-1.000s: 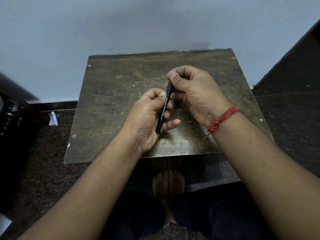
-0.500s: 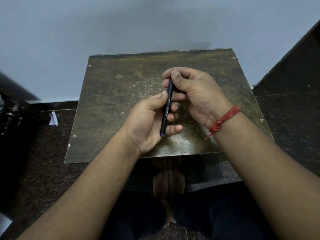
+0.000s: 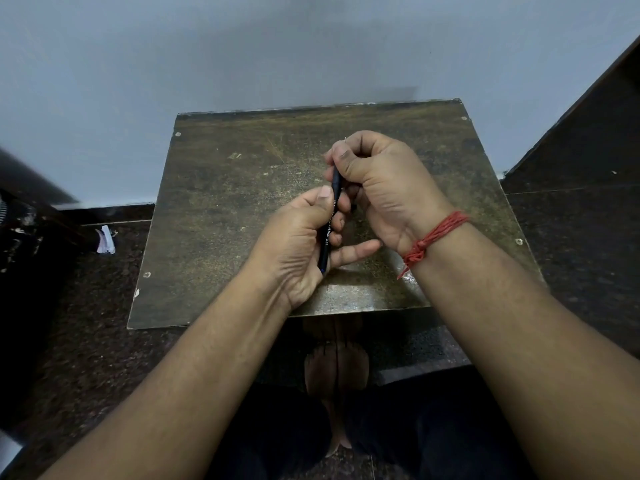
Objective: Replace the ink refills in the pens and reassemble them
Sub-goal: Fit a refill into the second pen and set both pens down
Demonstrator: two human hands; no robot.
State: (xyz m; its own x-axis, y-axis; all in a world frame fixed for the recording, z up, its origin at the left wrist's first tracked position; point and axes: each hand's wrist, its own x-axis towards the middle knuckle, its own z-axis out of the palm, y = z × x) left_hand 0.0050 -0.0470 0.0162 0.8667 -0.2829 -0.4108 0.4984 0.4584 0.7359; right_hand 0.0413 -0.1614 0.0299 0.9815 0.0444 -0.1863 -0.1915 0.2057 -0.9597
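A slim black pen [image 3: 329,223] with white lettering stands nearly upright above the worn brown board [image 3: 221,209]. My left hand [image 3: 304,244] wraps the pen's lower barrel, thumb pressed along its side, and the blue end pokes out below the palm. My right hand [image 3: 377,181], with a red thread on its wrist, is closed around the pen's upper end. A thin metal tip shows just above the right index finger. The top part of the pen is hidden inside the right fist.
The board lies on a dark speckled floor against a pale wall [image 3: 277,46]. A scrap of white paper [image 3: 105,240] lies on the floor to the left, beside dark clutter. A dark slanted panel [image 3: 588,133] stands at right. My bare feet [image 3: 336,368] are below the board's near edge.
Both hands have shifted slightly with the pen. My right fingers have closed further over the upper end, and my left little finger has stretched out.
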